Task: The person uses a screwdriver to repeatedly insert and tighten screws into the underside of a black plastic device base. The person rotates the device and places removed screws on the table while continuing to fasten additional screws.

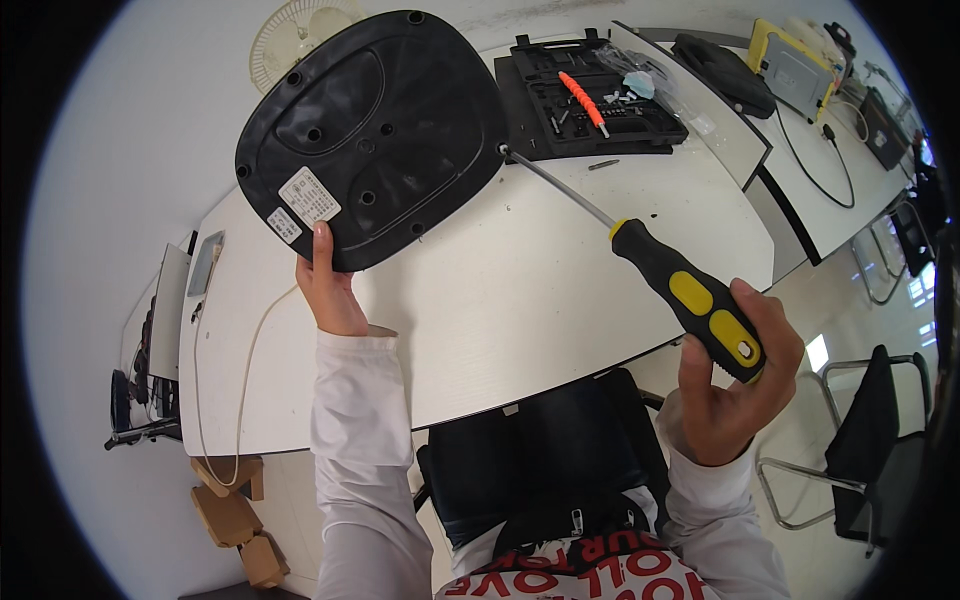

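Note:
My left hand point(331, 290) grips the lower edge of a black plastic fan base point(400, 90), thumb over its underside beside two white labels. The base is tilted up, its underside with several screw holes facing me; a white fan cage point(300, 40) shows behind it. In my right hand point(740, 380) is a screwdriver point(690, 295) with a black and yellow handle, fingers wrapped round its end. Its shaft points up and left, and the tip meets a hole at the base's right edge. Whether a screw sits there is too small to tell.
An open black tool case point(640, 125) with an orange flexible bit shaft point(583, 103) lies at the table's back. A loose bit point(604, 164) rests before it. The fan's cord point(245, 375) trails over the left edge of the white table point(480, 330). A black chair point(540, 450) stands close.

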`<state>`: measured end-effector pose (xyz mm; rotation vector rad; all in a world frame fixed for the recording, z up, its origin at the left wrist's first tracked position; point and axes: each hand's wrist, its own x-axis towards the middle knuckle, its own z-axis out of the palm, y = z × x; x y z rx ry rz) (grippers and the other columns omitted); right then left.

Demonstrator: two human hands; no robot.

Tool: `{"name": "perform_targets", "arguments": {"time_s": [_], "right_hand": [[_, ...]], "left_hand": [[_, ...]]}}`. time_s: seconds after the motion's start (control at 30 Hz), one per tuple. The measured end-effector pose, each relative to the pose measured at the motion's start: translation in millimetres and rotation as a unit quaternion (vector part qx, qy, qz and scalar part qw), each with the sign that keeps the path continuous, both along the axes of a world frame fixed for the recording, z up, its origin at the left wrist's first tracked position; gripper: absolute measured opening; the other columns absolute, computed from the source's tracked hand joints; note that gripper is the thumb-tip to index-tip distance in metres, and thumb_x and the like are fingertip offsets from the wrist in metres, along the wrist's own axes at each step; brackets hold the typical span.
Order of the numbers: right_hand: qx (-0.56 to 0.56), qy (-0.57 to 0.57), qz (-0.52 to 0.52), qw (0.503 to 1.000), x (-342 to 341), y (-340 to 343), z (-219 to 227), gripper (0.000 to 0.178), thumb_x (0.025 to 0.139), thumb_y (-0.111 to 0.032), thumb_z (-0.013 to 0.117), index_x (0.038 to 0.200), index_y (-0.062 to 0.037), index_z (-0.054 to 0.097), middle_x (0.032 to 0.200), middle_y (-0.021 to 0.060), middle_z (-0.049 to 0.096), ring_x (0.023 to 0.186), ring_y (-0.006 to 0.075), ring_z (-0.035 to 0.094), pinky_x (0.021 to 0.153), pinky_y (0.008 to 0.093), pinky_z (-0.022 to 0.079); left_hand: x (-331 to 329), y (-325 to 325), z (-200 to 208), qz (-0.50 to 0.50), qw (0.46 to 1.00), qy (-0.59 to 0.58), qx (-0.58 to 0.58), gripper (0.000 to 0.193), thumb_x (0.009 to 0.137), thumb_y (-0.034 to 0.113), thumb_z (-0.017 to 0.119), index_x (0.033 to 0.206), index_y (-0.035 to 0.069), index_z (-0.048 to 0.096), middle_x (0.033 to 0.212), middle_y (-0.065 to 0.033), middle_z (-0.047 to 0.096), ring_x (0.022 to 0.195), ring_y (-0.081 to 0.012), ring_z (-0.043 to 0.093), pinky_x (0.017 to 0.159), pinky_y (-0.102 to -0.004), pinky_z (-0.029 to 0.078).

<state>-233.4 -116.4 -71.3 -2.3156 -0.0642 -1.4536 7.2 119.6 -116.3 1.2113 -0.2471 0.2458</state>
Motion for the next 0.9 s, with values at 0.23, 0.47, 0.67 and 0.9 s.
{"name": "perform_targets", "arguments": {"time_s": [0.23,0.47,0.67,0.9], "right_hand": [[0.002,0.007,0.003,1.0,7.5,2.7,5.5,0.052,0.068,-0.005,0.075,0.113,-0.0005,0.048,0.084,0.0157,0.06,0.068,0.0246,0.062,0.052,0.0277,0.051],[0.011,0.013,-0.005,1.0,9.3,9.7,8.8,0.05,0.067,-0.008,0.077,0.11,-0.0012,0.053,0.081,0.014,0.059,0.065,0.0224,0.06,0.049,0.0268,0.049],[0.002,0.115,-0.035,0.993,2.6,19.9,26.9,0.04,0.075,-0.008,0.068,0.11,-0.0023,0.049,0.092,0.0163,0.053,0.072,0.0244,0.058,0.057,0.0295,0.049],[0.009,0.151,-0.032,0.988,1.0,27.7,35.0,0.041,0.075,-0.01,0.07,0.109,-0.0021,0.05,0.097,0.0152,0.048,0.077,0.0251,0.058,0.06,0.0293,0.051]], "left_hand": [[-2.2,-1.4,1.6,0.0,1.0,-0.001,0.003,0.045,0.088,0.028,0.058,0.12,-0.001,0.048,0.114,-0.0096,0.057,0.1,-0.0158,0.058,0.086,-0.028,0.048],[-2.8,-1.1,1.6,-0.007,1.0,-0.003,0.0,0.046,0.087,0.029,0.059,0.12,-0.001,0.048,0.115,-0.0099,0.057,0.101,-0.0168,0.057,0.088,-0.029,0.047],[-3.2,-3.6,-3.5,0.002,1.0,-0.005,0.027,0.048,0.086,0.03,0.061,0.121,-0.001,0.048,0.115,-0.0101,0.056,0.103,-0.0168,0.056,0.089,-0.0289,0.045],[-3.6,-1.0,-3.9,-0.01,1.0,-0.004,0.018,0.049,0.087,0.03,0.06,0.122,-0.001,0.047,0.117,-0.0102,0.055,0.104,-0.0175,0.055,0.091,-0.03,0.044]]}}
